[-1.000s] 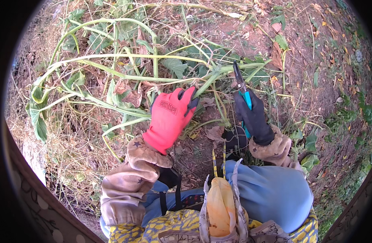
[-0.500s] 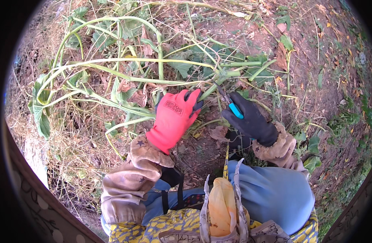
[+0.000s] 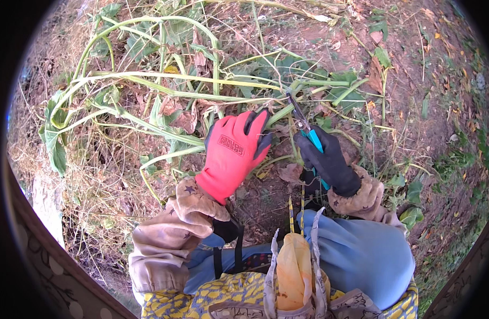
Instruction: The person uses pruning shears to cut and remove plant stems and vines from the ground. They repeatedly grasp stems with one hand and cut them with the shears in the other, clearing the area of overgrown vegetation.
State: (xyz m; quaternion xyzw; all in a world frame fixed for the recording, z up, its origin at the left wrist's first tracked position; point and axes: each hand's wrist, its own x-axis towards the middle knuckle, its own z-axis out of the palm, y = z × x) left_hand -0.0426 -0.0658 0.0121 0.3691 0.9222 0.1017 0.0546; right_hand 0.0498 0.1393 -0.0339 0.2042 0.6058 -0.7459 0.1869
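Note:
My left hand (image 3: 233, 151), in a red glove with black fingertips, is closed on a thick green vine stem (image 3: 279, 114). In my black-gloved right hand (image 3: 335, 166) is a pair of pruning shears (image 3: 315, 140) with teal handles. Their dark metal blades point up and to the left, with the tip against the stem's joint, where several stalks meet. A long pale-green stalk (image 3: 202, 80) runs leftward from near that joint. The far side of the left hand's grip is hidden by the glove.
Tangled vines with wilted green leaves (image 3: 55, 154) and dry brown leaves (image 3: 375, 74) spread over the soil. Dry grass (image 3: 101, 207) lies to the left, green weeds (image 3: 462, 159) to the right. My blue-clad knee (image 3: 356, 255) and a pale orange blossom-like thing (image 3: 293, 266) are close below.
The shears have swung upward, showing more of the blades and handles, and the tip now meets the stem's joint. My left hand has shifted slightly right, still on the stem.

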